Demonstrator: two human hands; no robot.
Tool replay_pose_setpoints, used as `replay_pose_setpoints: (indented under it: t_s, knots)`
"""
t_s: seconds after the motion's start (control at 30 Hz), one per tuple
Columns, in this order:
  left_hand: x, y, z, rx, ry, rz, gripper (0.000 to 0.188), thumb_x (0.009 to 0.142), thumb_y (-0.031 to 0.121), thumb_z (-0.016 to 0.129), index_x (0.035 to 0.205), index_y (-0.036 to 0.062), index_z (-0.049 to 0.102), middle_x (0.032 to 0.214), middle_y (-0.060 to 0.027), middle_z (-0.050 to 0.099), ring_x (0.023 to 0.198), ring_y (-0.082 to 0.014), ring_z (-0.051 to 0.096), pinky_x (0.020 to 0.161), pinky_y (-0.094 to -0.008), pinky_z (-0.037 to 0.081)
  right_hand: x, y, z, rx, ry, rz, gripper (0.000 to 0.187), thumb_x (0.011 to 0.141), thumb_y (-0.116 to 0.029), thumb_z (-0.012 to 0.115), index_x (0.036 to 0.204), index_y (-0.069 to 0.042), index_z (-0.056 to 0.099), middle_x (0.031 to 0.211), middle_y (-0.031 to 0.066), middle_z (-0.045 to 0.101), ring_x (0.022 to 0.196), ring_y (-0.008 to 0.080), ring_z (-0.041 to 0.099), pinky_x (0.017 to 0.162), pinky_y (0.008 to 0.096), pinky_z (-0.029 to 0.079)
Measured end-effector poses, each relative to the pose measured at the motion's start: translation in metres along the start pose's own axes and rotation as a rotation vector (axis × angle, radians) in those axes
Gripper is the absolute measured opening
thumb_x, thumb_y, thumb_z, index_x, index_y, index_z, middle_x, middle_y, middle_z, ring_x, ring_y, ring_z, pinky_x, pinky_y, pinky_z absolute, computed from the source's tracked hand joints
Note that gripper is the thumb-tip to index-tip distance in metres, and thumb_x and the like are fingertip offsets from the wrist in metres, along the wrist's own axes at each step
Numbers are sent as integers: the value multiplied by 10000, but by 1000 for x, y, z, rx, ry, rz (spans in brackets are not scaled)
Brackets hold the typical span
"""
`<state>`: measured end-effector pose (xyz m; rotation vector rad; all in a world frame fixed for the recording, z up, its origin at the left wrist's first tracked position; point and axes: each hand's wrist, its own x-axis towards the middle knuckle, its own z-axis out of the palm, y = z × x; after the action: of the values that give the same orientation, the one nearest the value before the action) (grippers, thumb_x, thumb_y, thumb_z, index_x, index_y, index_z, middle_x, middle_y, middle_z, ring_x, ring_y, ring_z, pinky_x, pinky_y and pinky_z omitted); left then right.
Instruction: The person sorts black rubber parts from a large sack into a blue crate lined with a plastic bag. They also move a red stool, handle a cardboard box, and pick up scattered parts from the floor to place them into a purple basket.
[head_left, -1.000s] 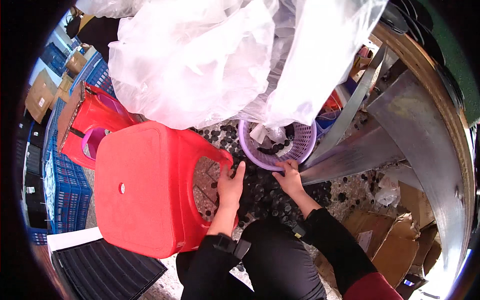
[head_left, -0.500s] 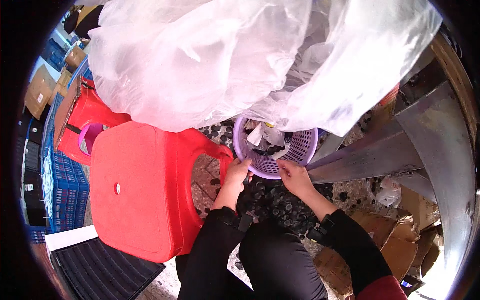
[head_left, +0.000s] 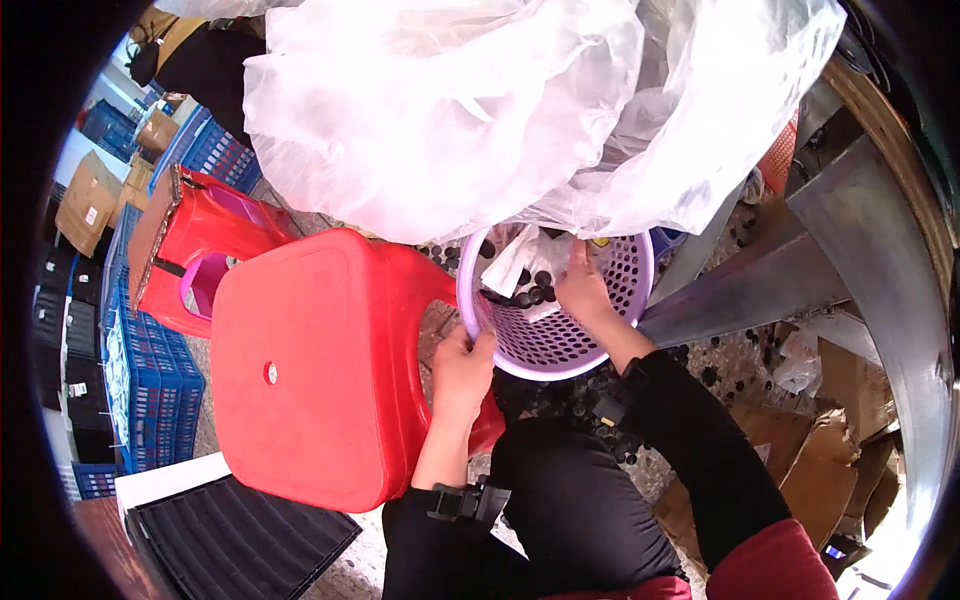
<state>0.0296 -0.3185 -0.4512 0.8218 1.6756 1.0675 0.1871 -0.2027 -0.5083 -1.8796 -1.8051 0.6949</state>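
Note:
A round purple plastic basket with a perforated wall is tilted toward me between my knees and a large plastic bag. My left hand grips the basket's rim at its near left side. Inside the basket is my right hand, reaching toward the far wall; its fingertips are partly hidden, so I cannot tell whether they hold anything. White paper scraps and several small black round pieces lie in the basket, left of my right hand.
The translucent bag hangs over the far side. A red stool stands at left, with blue crates beyond. Grey metal legs and torn cardboard are at right. Black pieces litter the floor.
My right hand has moved from the basket's near rim into the basket. The basket has come nearer and tipped more toward me. My left hand still holds its rim.

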Motion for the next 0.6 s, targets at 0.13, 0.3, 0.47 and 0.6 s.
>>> replay_pose_setpoints:
  t_s: [0.13,0.3,0.47,0.6]
  knots:
    - [-6,11,0,3,-14,-21,149,826,116,548,888,-10,598,701,-24,565,627,-77,477,572,-235,383,-12,2,-14,40,253,-262,301,735,-9,494,1030,-34,547,1044,149,540,924,337,548,775,386,471]
    - [-9,10,-2,-42,24,57,104,831,129,569,847,28,589,620,20,503,504,-42,414,438,-197,319,-26,-20,-32,227,281,-385,212,742,18,501,938,-34,562,921,142,550,803,319,560,713,383,469]
    - [-15,14,0,9,46,97,107,845,122,556,867,22,589,637,22,509,500,-33,394,436,-191,301,-18,-32,-30,175,217,-610,252,742,-4,525,989,-21,568,966,195,571,896,335,561,778,391,465]
    - [-23,22,-1,132,39,91,182,831,146,550,948,16,599,700,-43,589,617,-79,496,592,-250,393,17,1,9,-228,123,-426,265,745,-116,538,1000,-101,610,937,205,592,966,359,534,900,470,365]
